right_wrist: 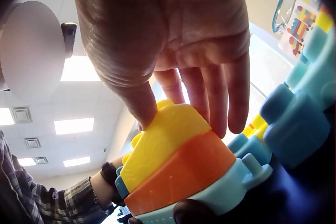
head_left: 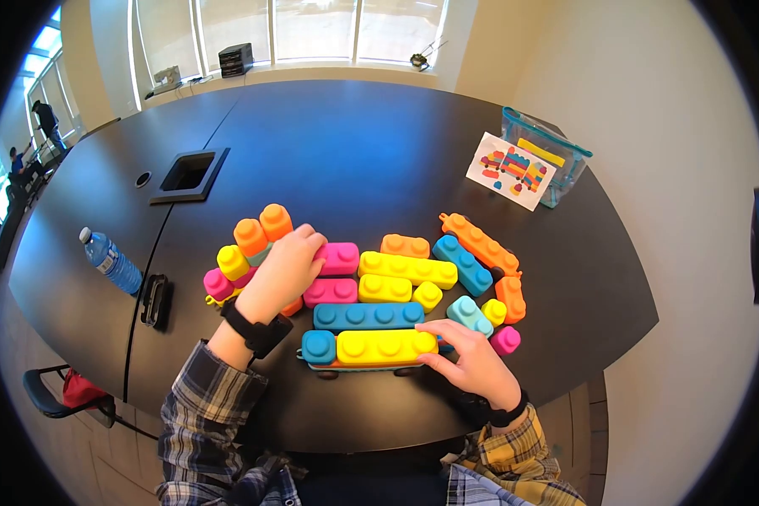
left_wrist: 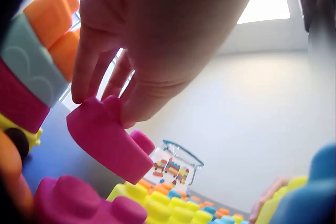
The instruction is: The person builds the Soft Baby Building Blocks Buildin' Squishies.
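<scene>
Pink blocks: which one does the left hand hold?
The pink block pinched by the left hand, just beyond a second pink block; no other pink is gripped.

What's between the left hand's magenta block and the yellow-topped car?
Between the held magenta block and car: a second magenta block, then the four-stud blue block. Lifting over both looks feasible.

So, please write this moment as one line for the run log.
left hand: pinches magenta block | right hand: grips yellow block above orange block and wheeled base | picture card: before clear bag
</scene>
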Demonstrator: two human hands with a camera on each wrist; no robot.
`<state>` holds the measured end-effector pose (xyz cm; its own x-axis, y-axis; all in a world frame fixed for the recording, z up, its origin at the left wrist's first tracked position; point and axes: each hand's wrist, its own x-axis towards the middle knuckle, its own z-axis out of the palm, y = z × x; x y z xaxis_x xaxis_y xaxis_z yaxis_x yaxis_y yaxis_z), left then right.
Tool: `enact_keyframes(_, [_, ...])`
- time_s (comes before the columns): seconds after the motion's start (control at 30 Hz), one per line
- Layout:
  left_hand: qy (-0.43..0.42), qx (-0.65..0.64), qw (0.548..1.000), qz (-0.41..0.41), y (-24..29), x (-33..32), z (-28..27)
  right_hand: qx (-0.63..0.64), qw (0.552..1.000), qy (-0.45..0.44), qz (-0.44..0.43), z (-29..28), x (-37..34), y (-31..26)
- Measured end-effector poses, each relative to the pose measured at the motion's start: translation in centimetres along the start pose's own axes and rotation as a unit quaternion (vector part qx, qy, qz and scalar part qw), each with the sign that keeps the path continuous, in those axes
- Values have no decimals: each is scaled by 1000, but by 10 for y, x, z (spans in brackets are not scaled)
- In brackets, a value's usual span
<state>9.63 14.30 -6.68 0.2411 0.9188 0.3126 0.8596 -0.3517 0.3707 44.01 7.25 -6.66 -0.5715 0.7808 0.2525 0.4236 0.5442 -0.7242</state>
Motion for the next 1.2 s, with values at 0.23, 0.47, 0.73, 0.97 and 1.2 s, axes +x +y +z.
enact_keyframes(0.23, [107,-170,979,34,46,-56,-56,6,1000,1,-6,0,0,-1])
enact_keyframes(0.47, [93,-256,962,7,56,-109,-49,-6,1000,6,-4,0,-1,-2])
enact_keyframes(0.73, [96,-251,963,28,63,-113,-41,4,1000,13,-3,4,-1,-1])
enact_keyframes(0.97, [87,-240,966,30,63,-115,-44,-4,1000,7,-8,4,0,-2])
enact_keyframes(1.2, [67,-259,963,33,62,-112,-47,-5,1000,9,-10,4,0,-2])
